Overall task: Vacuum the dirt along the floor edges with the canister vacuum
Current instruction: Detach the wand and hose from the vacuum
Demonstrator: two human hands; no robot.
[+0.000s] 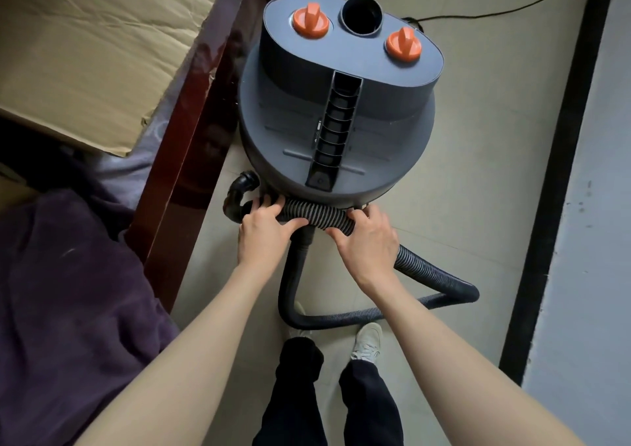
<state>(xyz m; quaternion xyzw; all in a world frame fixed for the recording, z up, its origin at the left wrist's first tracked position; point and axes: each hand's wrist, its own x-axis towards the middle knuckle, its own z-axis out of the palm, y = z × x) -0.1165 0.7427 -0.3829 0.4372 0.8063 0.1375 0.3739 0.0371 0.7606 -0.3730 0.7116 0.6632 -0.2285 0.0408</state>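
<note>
A dark grey canister vacuum [338,111] with two orange knobs and an open round port on top stands on the beige tiled floor. Its black ribbed hose [316,213] runs across the canister's near side. My left hand [264,230] grips the hose near its curved black end piece [239,196]. My right hand [367,241] grips the hose further right. Beyond my right hand the hose loops over the floor [440,285] and back to a smooth bent tube [290,285] in front of my feet.
A dark red wooden bed frame [191,131] runs along the left, carrying flat cardboard [92,56] and a purple blanket [68,292]. A black skirting strip [560,179] lines the pale wall at right. A black power cord [495,10] trails behind the vacuum.
</note>
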